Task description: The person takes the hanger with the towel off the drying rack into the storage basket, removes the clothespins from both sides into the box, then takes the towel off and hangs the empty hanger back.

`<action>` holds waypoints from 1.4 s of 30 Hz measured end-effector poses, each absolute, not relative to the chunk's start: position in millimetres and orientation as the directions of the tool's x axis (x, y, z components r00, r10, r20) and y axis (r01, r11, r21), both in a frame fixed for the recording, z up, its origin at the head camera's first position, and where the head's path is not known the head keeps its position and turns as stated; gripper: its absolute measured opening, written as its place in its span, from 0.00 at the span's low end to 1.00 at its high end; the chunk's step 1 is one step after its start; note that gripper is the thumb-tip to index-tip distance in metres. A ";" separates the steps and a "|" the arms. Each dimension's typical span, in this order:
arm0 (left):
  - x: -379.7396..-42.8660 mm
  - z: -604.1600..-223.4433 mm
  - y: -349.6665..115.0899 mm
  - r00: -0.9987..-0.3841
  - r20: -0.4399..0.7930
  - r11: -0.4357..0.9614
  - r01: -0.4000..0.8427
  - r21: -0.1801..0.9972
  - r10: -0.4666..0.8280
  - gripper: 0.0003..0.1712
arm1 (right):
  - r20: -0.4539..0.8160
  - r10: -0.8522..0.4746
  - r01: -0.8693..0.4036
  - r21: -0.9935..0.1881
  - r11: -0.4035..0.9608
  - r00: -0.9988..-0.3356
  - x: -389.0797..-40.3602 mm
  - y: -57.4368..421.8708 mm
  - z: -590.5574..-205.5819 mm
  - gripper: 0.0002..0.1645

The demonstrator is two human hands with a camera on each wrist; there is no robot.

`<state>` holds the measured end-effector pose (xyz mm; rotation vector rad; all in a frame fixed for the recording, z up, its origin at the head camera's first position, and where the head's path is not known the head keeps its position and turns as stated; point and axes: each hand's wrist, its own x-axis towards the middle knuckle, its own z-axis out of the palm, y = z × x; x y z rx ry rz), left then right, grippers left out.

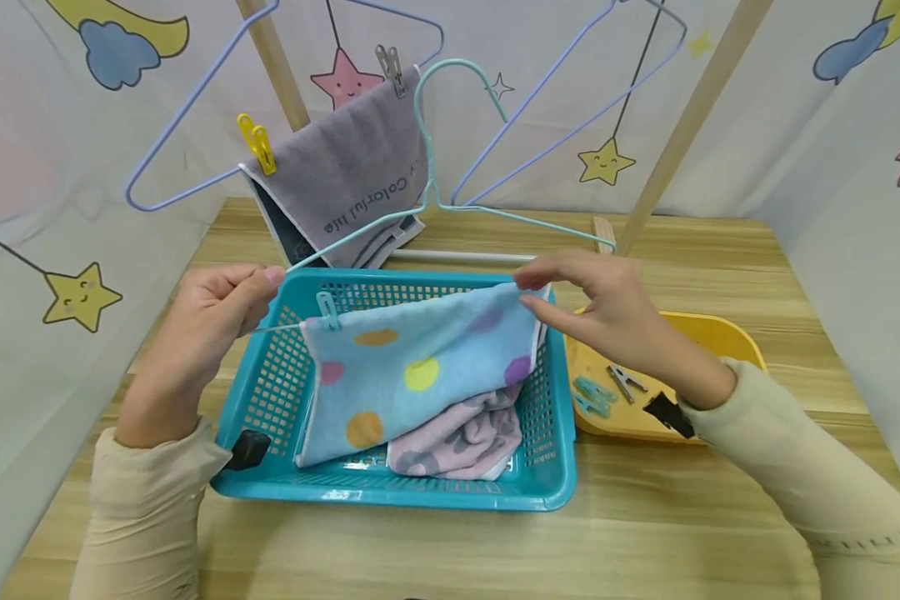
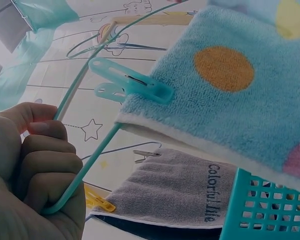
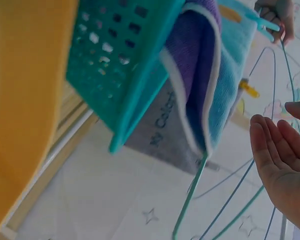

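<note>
My left hand [image 1: 202, 333] grips the left end of a mint-green hanger [image 1: 431, 162]; its fingers curl round the wire in the left wrist view. A light-blue towel with coloured dots [image 1: 393, 379] hangs over the hanger's lower bar. One teal clothespin [image 2: 140, 85] clips the towel's left corner to that bar. By the towel's upper right corner is my right hand [image 1: 607, 308], fingers extended and thumb apart. In the right wrist view, nothing sits between those fingers [image 3: 270, 150], and the towel's purple-lined side edge [image 3: 195, 70] shows no clothespin.
Below the towel stands a teal basket [image 1: 397, 493] holding a pink-grey cloth [image 1: 465, 437]. A yellow tray [image 1: 735, 333] with several clothespins [image 1: 594, 396] stands at right. Behind, a grey towel [image 1: 345, 167] hangs from a purple hanger, held by yellow [image 1: 258, 146] and metal clothespins [image 1: 392, 71]. Another purple hanger [image 1: 547, 154] hangs beside it.
</note>
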<state>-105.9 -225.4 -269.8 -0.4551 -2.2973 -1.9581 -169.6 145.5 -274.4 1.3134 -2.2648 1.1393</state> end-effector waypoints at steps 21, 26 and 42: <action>-107.3 -268.6 -220.2 -0.942 0.274 0.127 0.301 0.945 0.192 0.23 | 0.395 -0.788 -0.830 -0.500 0.247 -0.472 -149.7 43.9 -253.2 0.24; -108.2 -268.3 -218.8 -0.938 0.284 0.126 0.313 0.941 0.200 0.23 | 0.319 -0.805 -0.795 -0.537 0.281 -0.500 -146.4 25.1 -250.0 0.28; -108.1 -266.9 -213.4 -0.945 0.285 0.161 0.310 0.937 0.161 0.24 | 0.307 -0.796 -0.772 -0.568 0.286 -0.521 -140.6 -8.5 -258.5 0.23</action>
